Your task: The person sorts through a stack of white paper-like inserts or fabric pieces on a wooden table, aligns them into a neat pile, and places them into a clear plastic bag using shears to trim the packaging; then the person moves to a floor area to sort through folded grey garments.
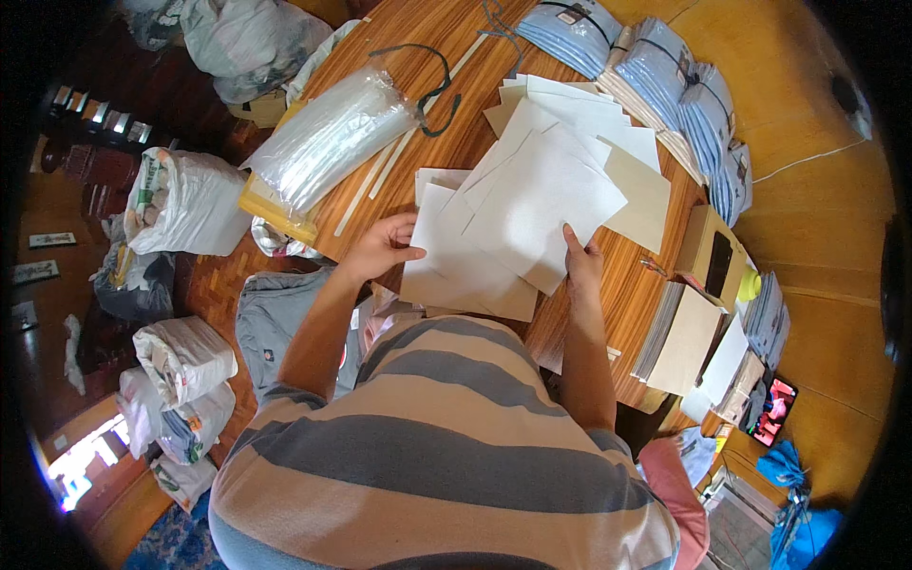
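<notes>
A loose, fanned pile of white card sheets [541, 195] lies in front of me at the table's near edge. My left hand [383, 247] pinches the pile's left edge, thumb on top and fingers partly hidden underneath. On the opposite side, my right hand [583, 264] grips the edge of the sheets, its thumb resting on the upper face. Beyond and to the right, a tan card sheet [638, 198] sticks out from under the white ones. Several sheets overlap at different angles.
Clear plastic bags [332, 142] lie stacked at the table's left, near a dark strap [446, 95]. Folded blue shirts [655, 66] in bundles line the far right edge. A cardboard box [705, 249] and upright boards [679, 337] stand at right. White sacks [185, 201] sit on the floor left.
</notes>
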`<state>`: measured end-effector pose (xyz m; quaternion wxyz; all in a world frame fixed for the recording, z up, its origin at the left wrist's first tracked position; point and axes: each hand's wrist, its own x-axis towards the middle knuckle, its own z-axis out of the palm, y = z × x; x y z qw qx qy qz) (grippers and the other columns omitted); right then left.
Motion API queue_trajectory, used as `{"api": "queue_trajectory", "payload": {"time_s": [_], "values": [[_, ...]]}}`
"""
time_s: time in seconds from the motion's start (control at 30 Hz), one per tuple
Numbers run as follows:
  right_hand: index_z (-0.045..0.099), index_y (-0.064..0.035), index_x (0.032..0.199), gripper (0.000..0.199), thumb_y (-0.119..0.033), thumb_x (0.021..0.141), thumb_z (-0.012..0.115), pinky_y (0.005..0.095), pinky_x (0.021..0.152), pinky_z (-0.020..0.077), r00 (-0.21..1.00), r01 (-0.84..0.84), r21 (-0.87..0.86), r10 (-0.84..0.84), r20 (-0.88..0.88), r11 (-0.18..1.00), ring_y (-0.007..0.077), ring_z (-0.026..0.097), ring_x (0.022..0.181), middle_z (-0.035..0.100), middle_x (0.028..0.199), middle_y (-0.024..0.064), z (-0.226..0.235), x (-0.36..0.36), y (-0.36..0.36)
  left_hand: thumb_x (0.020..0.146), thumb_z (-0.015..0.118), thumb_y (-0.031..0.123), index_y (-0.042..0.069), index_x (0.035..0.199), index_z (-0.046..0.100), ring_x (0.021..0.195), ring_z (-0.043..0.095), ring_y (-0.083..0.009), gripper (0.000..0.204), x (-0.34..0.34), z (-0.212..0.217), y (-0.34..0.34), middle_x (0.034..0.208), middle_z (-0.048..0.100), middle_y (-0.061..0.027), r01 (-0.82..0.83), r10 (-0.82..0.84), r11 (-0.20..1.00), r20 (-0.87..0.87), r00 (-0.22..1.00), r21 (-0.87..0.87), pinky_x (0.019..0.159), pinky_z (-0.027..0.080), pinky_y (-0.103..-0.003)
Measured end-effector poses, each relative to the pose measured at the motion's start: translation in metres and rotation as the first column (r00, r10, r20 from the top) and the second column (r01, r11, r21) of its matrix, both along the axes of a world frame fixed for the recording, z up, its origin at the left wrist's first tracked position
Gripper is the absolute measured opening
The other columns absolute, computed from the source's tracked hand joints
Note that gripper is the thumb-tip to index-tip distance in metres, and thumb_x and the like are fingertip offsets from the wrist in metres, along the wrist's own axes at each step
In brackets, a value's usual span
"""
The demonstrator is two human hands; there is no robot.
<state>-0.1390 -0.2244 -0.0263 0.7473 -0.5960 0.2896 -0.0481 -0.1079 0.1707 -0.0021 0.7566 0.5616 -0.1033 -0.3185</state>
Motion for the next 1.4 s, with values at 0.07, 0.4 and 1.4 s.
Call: {"api": "queue_trajectory", "payload": {"time_s": [0.07,0.4,1.4], "values": [[0.068,0.0012,0.121,0.036,-0.019,0.093,0.078,0.0279,0.088,0.0509,0.998,-0.031,0.046,0.034,-0.060,0.998,0.0160,0.066,0.100,0.073,0.114,0.0080,0.009,0.002,0.008,0.089,0.067,-0.013,-0.002,0.142,0.050,0.117,0.065,-0.0158,0.056,-0.004,-0.004,-0.003,0.128,0.068,-0.0106,0.023,-0.023,0.999,-0.018,1.000,-0.033,0.101,0.052,-0.032],[0.067,0.0060,0.118,0.030,-0.009,0.094,0.075,0.0309,0.088,0.0540,0.971,0.210,-0.299,-0.164,0.172,0.931,0.0186,0.069,0.097,0.073,0.112,0.0134,0.062,0.008,-0.052,0.088,0.072,-0.006,0.000,0.139,0.054,0.104,0.067,-0.0137,0.055,0.009,-0.008,0.014,0.114,0.073,-0.0091,0.032,-0.048,0.975,0.065,0.997,0.220,0.092,0.052,-0.029],[0.070,0.0004,0.108,0.038,0.004,0.074,0.087,0.0318,0.084,0.0572,0.945,-0.172,-0.367,0.258,0.200,0.914,0.0153,0.070,0.091,0.075,0.101,0.0079,0.162,-0.066,-0.044,0.083,0.076,0.013,-0.003,0.126,0.062,0.103,0.071,-0.0333,0.048,0.079,0.264,-0.150,0.114,0.071,-0.0227,0.382,-0.549,0.834,0.676,0.492,0.398,0.088,0.055,-0.038]]}}
